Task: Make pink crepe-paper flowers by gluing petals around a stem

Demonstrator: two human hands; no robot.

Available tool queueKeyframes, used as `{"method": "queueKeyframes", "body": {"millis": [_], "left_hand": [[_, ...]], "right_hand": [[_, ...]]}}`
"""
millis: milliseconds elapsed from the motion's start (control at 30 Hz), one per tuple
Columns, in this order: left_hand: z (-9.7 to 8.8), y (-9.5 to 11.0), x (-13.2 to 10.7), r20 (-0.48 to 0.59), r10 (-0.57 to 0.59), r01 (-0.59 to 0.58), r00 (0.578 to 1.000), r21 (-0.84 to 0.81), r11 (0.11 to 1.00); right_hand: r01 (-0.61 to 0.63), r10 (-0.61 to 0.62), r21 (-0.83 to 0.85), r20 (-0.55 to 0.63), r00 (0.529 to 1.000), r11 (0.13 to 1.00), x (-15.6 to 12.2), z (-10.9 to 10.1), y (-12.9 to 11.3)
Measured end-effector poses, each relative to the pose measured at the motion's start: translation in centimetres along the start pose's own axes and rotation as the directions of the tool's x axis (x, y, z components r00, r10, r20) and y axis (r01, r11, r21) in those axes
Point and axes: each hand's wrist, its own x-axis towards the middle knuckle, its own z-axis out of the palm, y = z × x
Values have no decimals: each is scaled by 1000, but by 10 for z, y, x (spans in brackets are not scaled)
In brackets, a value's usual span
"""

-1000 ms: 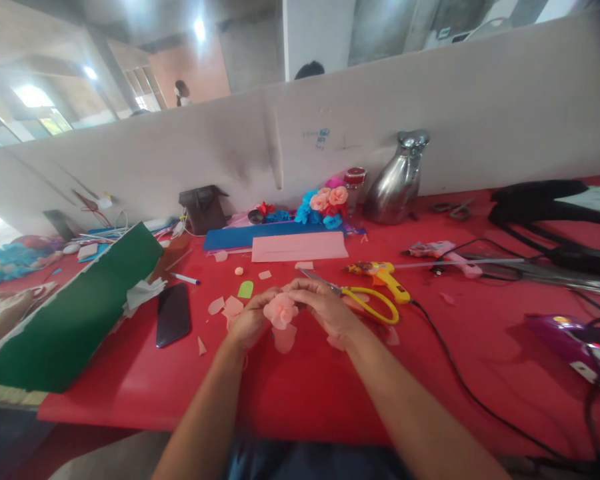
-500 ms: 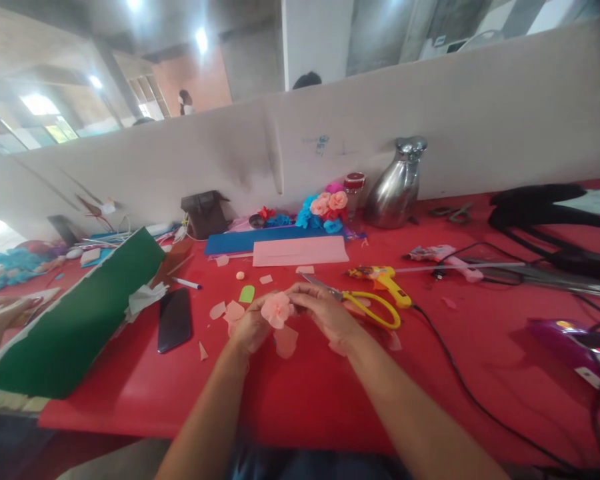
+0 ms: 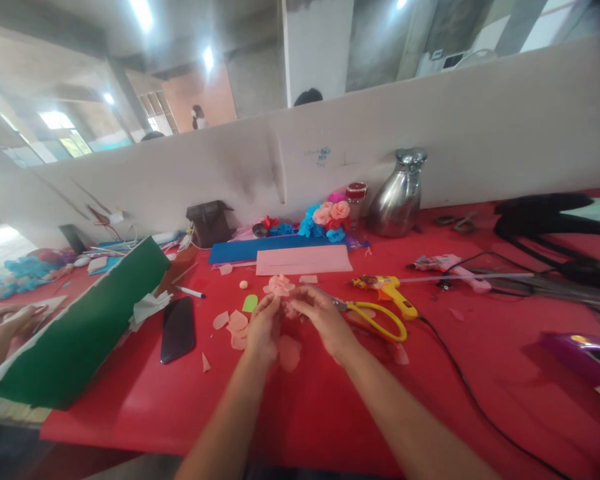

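Observation:
A pink paper flower (image 3: 280, 285) is upright between my two hands, above the red tabletop. My left hand (image 3: 264, 328) is closed around its lower part, fingers pinching from the left. From the right, my right hand (image 3: 323, 317) pinches at the flower's petals, thumb and forefinger close together. Loose pink petals (image 3: 237, 323) lie left of my hands, and another petal (image 3: 290, 352) is beneath them. Beside my right hand are scissors with yellow handles (image 3: 380, 321), their blades partly hidden behind it. A green petal-shaped piece (image 3: 250, 303) sits just beyond my left hand.
A yellow hot glue gun (image 3: 393, 293) with a trailing cord lies to the right, near a pink glue gun (image 3: 460, 270). A phone (image 3: 177, 330) and a green board (image 3: 90, 327) are left. A steel jug (image 3: 399, 197) and folded pink paper (image 3: 305, 260) stand behind. Another person's hand (image 3: 10, 330) shows far left.
The flower has tipped from facing me to facing upward, and sits slightly higher. My left hand has turned more upright around it. The camera view has shifted a little.

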Motion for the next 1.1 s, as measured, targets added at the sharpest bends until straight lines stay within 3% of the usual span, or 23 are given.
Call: {"method": "queueKeyframes", "body": {"millis": [167,333,700,867,1100], "left_hand": [[27,-3,-5,-92,-27,24,995,-37,999],[37,-8,-7,-126,-33,27,991,-52,998],[11,-10,8,29,-113,112,993,32,993],[1,-8,14,-8,-87,88,996,71,994],[-3,-10,16,95,-88,80,992,91,993]], "right_hand": [[30,-27,48,-66,997,998,3,-2,4],[1,0,8,-70,998,1000,6,-3,9],[-73,70,-31,-94,993,997,6,-3,15],[-87,85,-13,-94,992,996,5,-3,16],[-88,83,-40,-103,991,995,3,1,17]]}}
